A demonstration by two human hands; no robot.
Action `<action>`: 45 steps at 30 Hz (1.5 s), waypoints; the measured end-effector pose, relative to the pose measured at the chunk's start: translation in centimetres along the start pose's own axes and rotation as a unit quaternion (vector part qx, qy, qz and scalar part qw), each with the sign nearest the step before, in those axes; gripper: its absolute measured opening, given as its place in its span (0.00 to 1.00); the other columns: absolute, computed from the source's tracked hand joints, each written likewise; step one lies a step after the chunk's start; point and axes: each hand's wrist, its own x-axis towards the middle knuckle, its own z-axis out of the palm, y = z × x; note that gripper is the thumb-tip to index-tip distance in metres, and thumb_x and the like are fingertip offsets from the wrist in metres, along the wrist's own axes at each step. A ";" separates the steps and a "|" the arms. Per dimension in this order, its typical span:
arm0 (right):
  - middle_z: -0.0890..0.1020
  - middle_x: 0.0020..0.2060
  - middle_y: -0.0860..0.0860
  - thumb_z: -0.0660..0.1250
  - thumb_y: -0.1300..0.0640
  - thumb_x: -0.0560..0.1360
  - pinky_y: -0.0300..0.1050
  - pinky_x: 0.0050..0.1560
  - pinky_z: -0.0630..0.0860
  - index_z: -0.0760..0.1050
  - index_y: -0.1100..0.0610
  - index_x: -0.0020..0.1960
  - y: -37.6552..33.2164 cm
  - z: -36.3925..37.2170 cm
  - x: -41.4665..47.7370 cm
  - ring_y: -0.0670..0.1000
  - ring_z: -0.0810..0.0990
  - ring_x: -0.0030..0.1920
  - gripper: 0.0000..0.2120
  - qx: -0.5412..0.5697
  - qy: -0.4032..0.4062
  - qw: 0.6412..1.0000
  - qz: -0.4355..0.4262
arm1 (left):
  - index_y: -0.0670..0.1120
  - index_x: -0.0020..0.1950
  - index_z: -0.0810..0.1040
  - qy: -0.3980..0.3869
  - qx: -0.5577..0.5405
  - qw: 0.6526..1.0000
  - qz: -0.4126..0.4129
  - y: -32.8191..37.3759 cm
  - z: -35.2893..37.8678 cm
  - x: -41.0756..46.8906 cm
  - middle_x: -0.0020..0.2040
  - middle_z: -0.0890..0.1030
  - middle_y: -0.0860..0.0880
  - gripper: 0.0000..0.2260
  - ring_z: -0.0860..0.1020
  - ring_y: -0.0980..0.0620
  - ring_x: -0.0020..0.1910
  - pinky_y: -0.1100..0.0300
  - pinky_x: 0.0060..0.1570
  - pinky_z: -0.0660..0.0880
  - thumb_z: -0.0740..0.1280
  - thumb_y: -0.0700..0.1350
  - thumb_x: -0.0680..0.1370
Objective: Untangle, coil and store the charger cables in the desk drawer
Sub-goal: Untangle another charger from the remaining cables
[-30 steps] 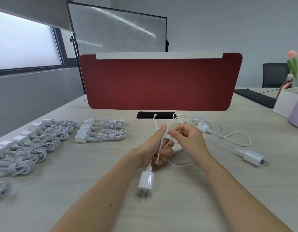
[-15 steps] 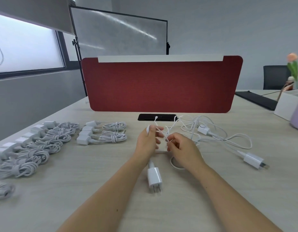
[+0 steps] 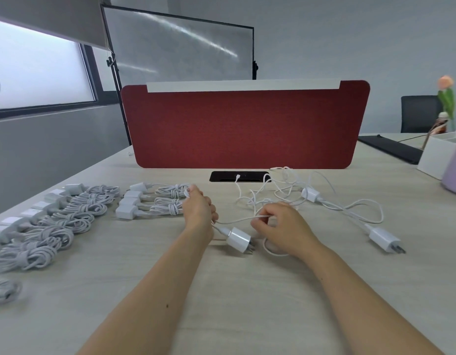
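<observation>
Coiling looks mostly done: wound chargers [image 3: 68,216] lie in rows left of the red screen [image 3: 244,129]. Before it, the left hand [image 3: 198,208] and the right hand [image 3: 280,226] each clamp fingers on one cable [image 3: 234,221] by its plug [image 3: 238,239]; a tangle [image 3: 280,190] lies nearer the screen. No drawer shows; storing remains.

- We look through one wide-angle camera worn on the person's head, facing forward and down across the desk [image 3: 247,298].
- Both forearms enter from the bottom edge. The left hand [image 3: 198,210] and right hand [image 3: 283,226] sit mid-frame, near enough to show the white cable [image 3: 237,220] they hold.
- The red divider panel [image 3: 244,129] faces us square-on, farther back.
- The window [image 3: 37,73] takes the upper left, and a chair [image 3: 418,114] sits at the right edge.
</observation>
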 end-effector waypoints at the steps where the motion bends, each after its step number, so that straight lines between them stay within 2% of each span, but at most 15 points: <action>1: 0.80 0.39 0.45 0.70 0.53 0.74 0.42 0.49 0.71 0.77 0.53 0.39 -0.4 -0.2 -0.1 0.46 0.76 0.46 0.07 0.045 0.010 0.999 -0.006 | 0.49 0.38 0.63 -0.014 0.020 1.000 -0.009 -0.2 0.0 -0.1 0.26 0.59 0.53 0.16 0.55 0.57 0.19 0.67 0.18 0.52 0.56 0.52 0.84; 6: 0.78 0.34 0.41 0.70 0.53 0.76 0.38 0.41 0.72 0.76 0.49 0.40 -1.9 -0.8 -0.3 0.43 0.75 0.37 0.07 0.134 0.057 0.988 -0.053 | 0.48 0.38 0.65 -0.153 0.134 0.973 -0.113 -0.6 0.3 -1.3 0.24 0.62 0.53 0.25 0.56 0.58 0.18 0.69 0.18 0.51 0.52 0.68 0.80; 10: 0.77 0.29 0.45 0.76 0.53 0.72 0.36 0.33 0.69 0.76 0.51 0.38 -2.5 -0.5 -0.3 0.42 0.72 0.30 0.09 0.164 0.107 0.980 -0.033 | 0.46 0.38 0.69 -0.282 0.290 0.908 -0.111 -1.2 0.3 -2.3 0.26 0.71 0.51 0.31 0.63 0.55 0.20 0.70 0.21 0.57 0.45 0.70 0.79; 15: 0.81 0.34 0.45 0.71 0.61 0.75 0.38 0.41 0.74 0.77 0.50 0.43 -2.0 -0.3 0.2 0.42 0.78 0.36 0.07 0.241 0.112 0.964 0.003 | 0.48 0.35 0.68 -0.405 0.319 0.840 -0.167 -1.3 0.3 -3.4 0.25 0.65 0.52 0.31 0.59 0.56 0.20 0.69 0.22 0.54 0.47 0.74 0.76; 17: 0.80 0.35 0.44 0.67 0.62 0.78 0.40 0.41 0.74 0.77 0.50 0.45 -1.8 -0.3 0.2 0.42 0.77 0.36 0.07 0.251 0.113 0.961 0.003 | 0.50 0.33 0.66 -0.415 0.342 0.833 -0.130 -1.5 0.4 -3.8 0.24 0.62 0.53 0.26 0.57 0.56 0.22 0.67 0.21 0.53 0.53 0.70 0.78; 20: 0.80 0.37 0.47 0.61 0.63 0.80 0.48 0.41 0.78 0.75 0.52 0.47 -1.9 0.1 0.2 0.44 0.77 0.35 0.08 0.228 0.110 0.967 -0.003 | 0.50 0.33 0.63 -0.382 0.367 0.848 0.004 -1.9 0.8 -4.0 0.23 0.62 0.54 0.21 0.58 0.56 0.22 0.64 0.22 0.55 0.56 0.59 0.83; 23: 0.81 0.36 0.50 0.60 0.61 0.81 0.55 0.43 0.79 0.72 0.49 0.48 -1.9 0.6 0.2 0.49 0.79 0.35 0.08 0.205 0.092 0.974 0.013 | 0.48 0.36 0.69 -0.284 0.385 0.866 0.144 -2.4 1.0 -3.6 0.21 0.68 0.55 0.19 0.65 0.55 0.22 0.62 0.26 0.62 0.55 0.53 0.84; 27: 0.82 0.38 0.50 0.62 0.56 0.80 0.56 0.45 0.79 0.68 0.47 0.54 -1.9 0.9 0.2 0.51 0.81 0.38 0.06 0.143 0.059 0.987 0.043 | 0.51 0.44 0.78 -0.212 0.371 0.868 0.254 -3.0 1.1 -3.3 0.35 0.79 0.52 0.16 0.71 0.58 0.26 0.62 0.29 0.67 0.54 0.51 0.85; 30: 0.81 0.37 0.49 0.66 0.56 0.77 0.57 0.48 0.78 0.66 0.47 0.54 -1.4 0.8 0.0 0.50 0.81 0.39 0.10 0.108 0.023 0.992 0.069 | 0.46 0.51 0.80 -0.172 0.181 0.937 0.243 -1.1 1.5 -3.4 0.43 0.82 0.48 0.18 0.74 0.55 0.29 0.62 0.29 0.71 0.52 0.49 0.86; 32: 0.81 0.37 0.49 0.66 0.55 0.77 0.57 0.48 0.79 0.70 0.46 0.51 -1.3 0.7 0.0 0.51 0.80 0.39 0.07 0.110 0.001 0.992 0.067 | 0.47 0.50 0.80 -0.148 0.108 0.955 0.231 -0.1 1.3 -3.0 0.44 0.85 0.49 0.19 0.76 0.55 0.34 0.60 0.39 0.75 0.52 0.51 0.86; 34: 0.81 0.37 0.47 0.66 0.52 0.77 0.55 0.46 0.79 0.75 0.45 0.47 -1.6 0.5 -0.1 0.50 0.80 0.39 0.03 0.090 -0.025 0.994 0.056 | 0.47 0.47 0.80 -0.114 0.142 0.955 0.233 -0.1 0.9 -2.6 0.40 0.86 0.50 0.19 0.75 0.56 0.36 0.61 0.43 0.73 0.52 0.52 0.86; 37: 0.82 0.36 0.44 0.66 0.49 0.77 0.53 0.45 0.79 0.80 0.46 0.43 -1.8 0.3 -0.2 0.47 0.80 0.39 0.06 0.060 -0.055 0.996 0.043 | 0.44 0.46 0.77 -0.108 0.093 0.970 0.195 -0.4 0.8 -2.3 0.29 0.80 0.52 0.18 0.75 0.54 0.32 0.59 0.43 0.76 0.53 0.51 0.86; 39: 0.81 0.36 0.43 0.66 0.48 0.76 0.53 0.45 0.79 0.80 0.46 0.40 -1.7 0.2 -0.3 0.46 0.79 0.39 0.08 0.049 -0.061 0.996 0.041 | 0.43 0.46 0.76 -0.122 0.026 0.979 0.161 -0.2 0.8 -2.1 0.27 0.74 0.51 0.17 0.73 0.54 0.26 0.59 0.34 0.78 0.53 0.50 0.86; 41: 0.80 0.38 0.43 0.67 0.48 0.75 0.52 0.47 0.78 0.80 0.48 0.39 -1.8 0.0 -0.3 0.45 0.78 0.41 0.07 0.016 -0.049 0.998 0.028 | 0.45 0.46 0.76 -0.110 0.032 0.982 0.150 0.0 0.7 -1.9 0.28 0.68 0.51 0.16 0.65 0.57 0.22 0.63 0.23 0.69 0.53 0.50 0.86; 45: 0.78 0.32 0.47 0.75 0.52 0.70 0.46 0.39 0.74 0.77 0.54 0.33 -2.2 -0.3 -0.2 0.46 0.76 0.35 0.11 0.081 0.055 0.995 0.021 | 0.46 0.42 0.72 -0.095 0.159 0.978 0.097 0.2 0.0 -1.2 0.30 0.65 0.51 0.15 0.60 0.57 0.21 0.66 0.21 0.59 0.55 0.50 0.85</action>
